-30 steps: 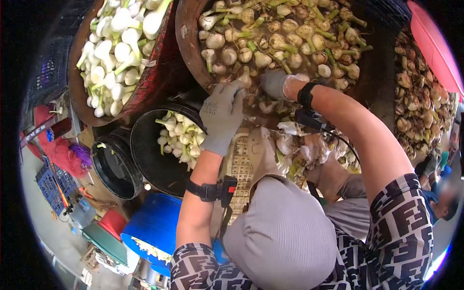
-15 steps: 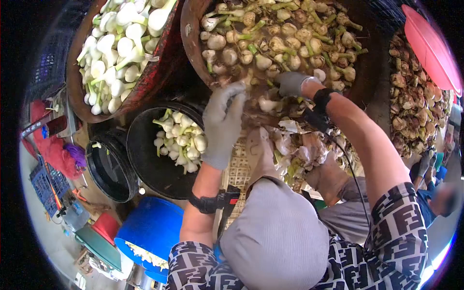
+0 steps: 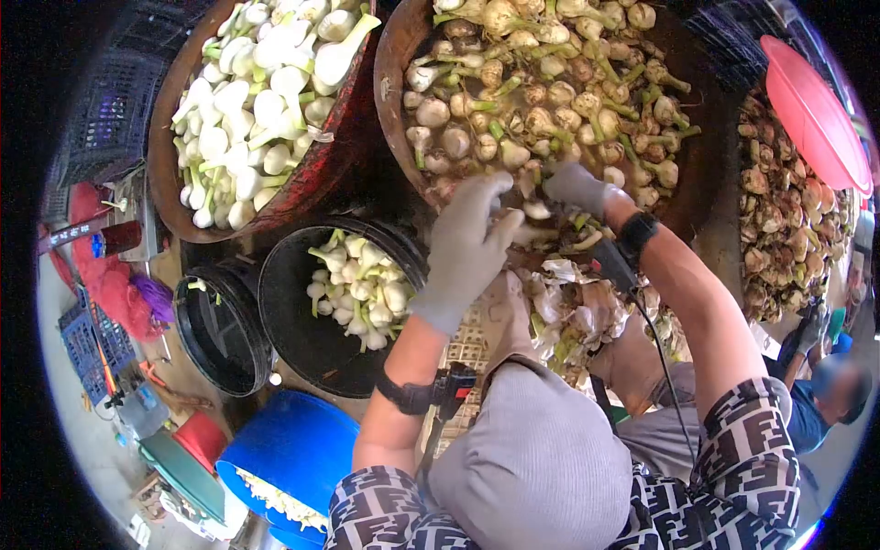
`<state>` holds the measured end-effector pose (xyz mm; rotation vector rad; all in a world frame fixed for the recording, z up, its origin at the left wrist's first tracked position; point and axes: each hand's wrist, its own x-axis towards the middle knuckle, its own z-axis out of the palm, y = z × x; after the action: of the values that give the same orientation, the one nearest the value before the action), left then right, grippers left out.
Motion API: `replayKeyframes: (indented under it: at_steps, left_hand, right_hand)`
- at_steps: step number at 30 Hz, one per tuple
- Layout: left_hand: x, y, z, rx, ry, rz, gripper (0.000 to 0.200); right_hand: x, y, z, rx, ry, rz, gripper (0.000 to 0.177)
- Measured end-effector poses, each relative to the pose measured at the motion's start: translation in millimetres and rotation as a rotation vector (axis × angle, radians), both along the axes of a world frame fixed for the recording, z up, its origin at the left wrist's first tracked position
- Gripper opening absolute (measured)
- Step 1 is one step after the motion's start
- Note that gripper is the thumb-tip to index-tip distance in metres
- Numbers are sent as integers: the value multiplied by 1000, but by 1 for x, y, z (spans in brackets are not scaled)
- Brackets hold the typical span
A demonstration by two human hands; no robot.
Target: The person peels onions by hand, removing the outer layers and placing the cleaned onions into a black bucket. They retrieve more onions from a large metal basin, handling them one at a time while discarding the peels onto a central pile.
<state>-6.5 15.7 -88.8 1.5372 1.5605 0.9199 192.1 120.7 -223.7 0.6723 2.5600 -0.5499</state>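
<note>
My left hand, in a grey glove, is at the near edge of the large rusty tub, its fingers apart and curved, with nothing visible between them. In the same tub my right hand, gloved too, is curled low among the bulbs in brown water; its fingertips are hidden, so what it holds cannot be made out. Wet bulbs with green stems surround it. Just below the hands lies a heap of peeled skins and stems.
Clean white bulbs fill another rusty tub at upper left. Below it stand a black bucket with bulbs, a smaller black bucket and a blue barrel. At right are a bulb pile, a pink basin and another person.
The view has shifted, so the tubs sit further right. My left hand has opened its fingers wider and sits further right; my right hand is still low over the bulbs.
</note>
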Motion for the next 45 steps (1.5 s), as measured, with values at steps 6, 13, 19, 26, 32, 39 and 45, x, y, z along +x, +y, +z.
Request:
replayKeyframes:
  at_steps: [6,13,19,26,32,39,45]
  left_hand:
    - [30,17,-25,-131,177,-162,57]
    - [26,7,-40,51,84,-211,63]
    - [24,8,-38,-31,-168,-145,49]
    - [29,11,-40,-719,-1265,192,39]
    - [47,8,-62,-34,-366,213,24]
    - [34,24,-39,-812,-918,195,39]
    - [29,21,-27,-136,-605,200,43]
  right_hand:
    - [-23,-40,118,-871,810,-1291,16]
    - [-8,-60,109,-823,819,-1387,16]
    - [-6,-61,126,-893,873,-1370,14]
    - [-15,-66,131,-588,932,-1412,7]
    - [-4,-72,111,-546,997,-1270,17]
    - [24,-81,130,-194,909,-786,16]
    - [16,-83,143,-408,803,-1192,16]
